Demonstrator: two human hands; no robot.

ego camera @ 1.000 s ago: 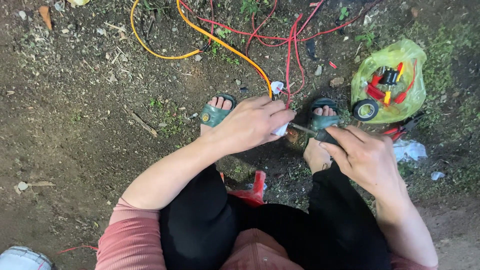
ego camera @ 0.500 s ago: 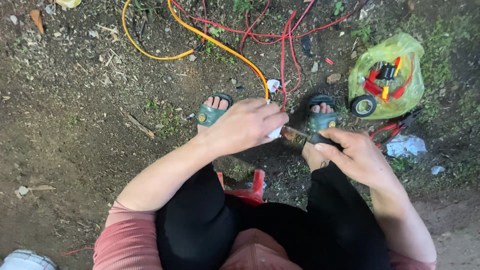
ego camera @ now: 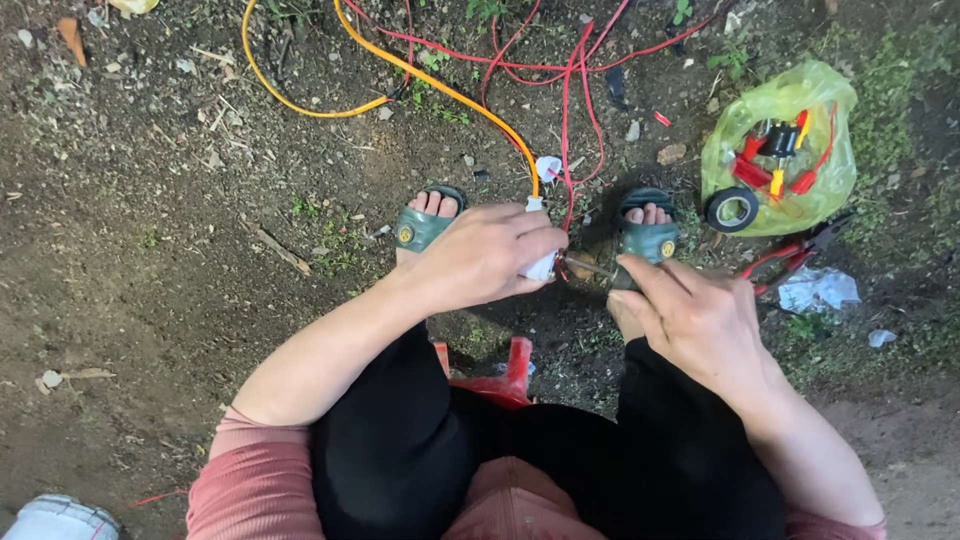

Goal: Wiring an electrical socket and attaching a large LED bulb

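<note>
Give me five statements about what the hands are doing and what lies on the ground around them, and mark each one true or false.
1. The left hand grips a small white fitting at the end of the orange cable. True.
2. The right hand is empty. False: it holds a slim tool aimed at the fitting.
3. The green plastic bag lies by the left foot. False: it lies beyond the right foot, on the right.
4. A black tape roll lies at the bag's edge. True.
5. The person wears closed boots. False: green open-toed sandals.
</note>
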